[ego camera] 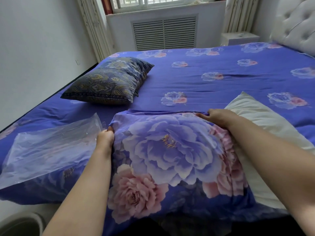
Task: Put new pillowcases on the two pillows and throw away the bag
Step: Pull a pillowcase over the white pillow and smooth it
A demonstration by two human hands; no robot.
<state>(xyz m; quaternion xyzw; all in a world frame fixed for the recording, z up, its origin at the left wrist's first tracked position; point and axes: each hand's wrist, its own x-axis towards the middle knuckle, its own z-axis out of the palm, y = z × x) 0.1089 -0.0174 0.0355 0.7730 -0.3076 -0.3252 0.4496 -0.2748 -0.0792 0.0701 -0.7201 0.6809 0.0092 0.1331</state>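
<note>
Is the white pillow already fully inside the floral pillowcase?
No: much of the white pillow lies bare beside the floral pillowcase gripped by both hands.

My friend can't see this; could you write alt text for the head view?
Two bare hands, left hand and right hand, grip a purple floral pillowcase beside a bare white pillow on a bed; a clear plastic bag lies left.

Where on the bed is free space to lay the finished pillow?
Free: the wide sheet between the dark patterned pillow and the headboard. Crowded: the near edge, with plastic bag, floral pillowcase and white pillow.
</note>
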